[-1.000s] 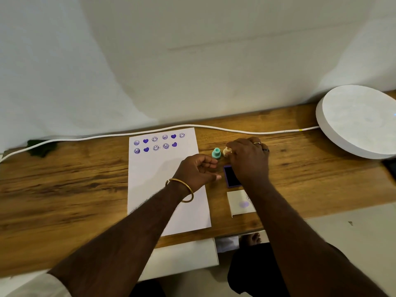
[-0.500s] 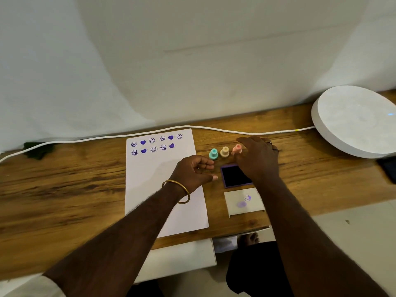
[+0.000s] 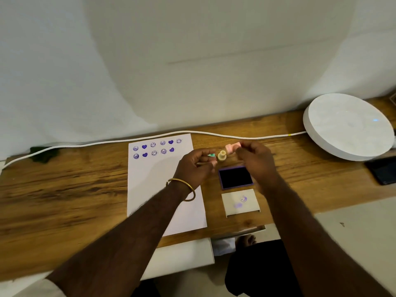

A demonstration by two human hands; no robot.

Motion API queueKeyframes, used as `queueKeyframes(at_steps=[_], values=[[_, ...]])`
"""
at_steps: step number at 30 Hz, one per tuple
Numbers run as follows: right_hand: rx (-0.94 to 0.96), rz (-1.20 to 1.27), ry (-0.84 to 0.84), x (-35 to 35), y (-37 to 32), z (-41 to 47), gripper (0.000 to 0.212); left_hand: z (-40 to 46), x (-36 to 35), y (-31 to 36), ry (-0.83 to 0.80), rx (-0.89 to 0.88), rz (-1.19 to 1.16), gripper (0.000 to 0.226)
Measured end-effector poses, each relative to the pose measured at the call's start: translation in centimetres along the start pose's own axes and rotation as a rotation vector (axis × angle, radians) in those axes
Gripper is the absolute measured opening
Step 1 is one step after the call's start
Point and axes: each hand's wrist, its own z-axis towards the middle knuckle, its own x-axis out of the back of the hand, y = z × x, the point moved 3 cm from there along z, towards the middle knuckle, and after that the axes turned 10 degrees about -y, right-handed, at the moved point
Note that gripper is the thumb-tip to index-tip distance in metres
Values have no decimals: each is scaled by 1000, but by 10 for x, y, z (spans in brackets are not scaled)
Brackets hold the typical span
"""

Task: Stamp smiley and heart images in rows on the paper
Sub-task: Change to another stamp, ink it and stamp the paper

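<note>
A white paper (image 3: 158,185) lies on the wooden desk (image 3: 64,189), with two rows of purple smileys and hearts (image 3: 156,148) stamped at its top. My right hand (image 3: 255,161) holds a pink stamp (image 3: 232,147), lifted and tilted, above the open purple ink pad (image 3: 235,177). A beige stamp (image 3: 222,156) stands upright on the desk between my hands. My left hand (image 3: 195,166), with a gold bangle, hovers at the paper's right edge, fingers curled, and mostly hides a teal stamp (image 3: 211,155). Whether it grips the teal stamp is unclear.
The ink pad's white lid (image 3: 241,202) lies nearer me, marked with purple. A white cable (image 3: 214,133) runs along the desk's back edge to a round white device (image 3: 349,125) at the right. A dark phone (image 3: 383,172) lies at the far right.
My right hand has picked the pink stamp up off the desk and tilted it. My left hand has risen toward the teal stamp and now covers most of it.
</note>
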Motion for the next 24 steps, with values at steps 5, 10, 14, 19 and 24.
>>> queueKeyframes(at_steps=[5, 10, 14, 19, 24], values=[[-141, 369, -144, -22, 8, -41, 18, -11, -9, 29, 28, -73, 13, 46], [-166, 582, -251, -25, 20, -58, 24, -29, -13, 30, 22, -117, 120, 36], [-181, 693, -339, -25, 25, -57, 15, -34, -13, 30, 46, -135, 163, 33], [-211, 760, -391, -24, 30, -48, 18, -30, -12, 32, 58, -125, 146, 32], [-267, 781, -402, -24, 34, -40, 25, -22, -9, 28, 32, -57, 43, 32]])
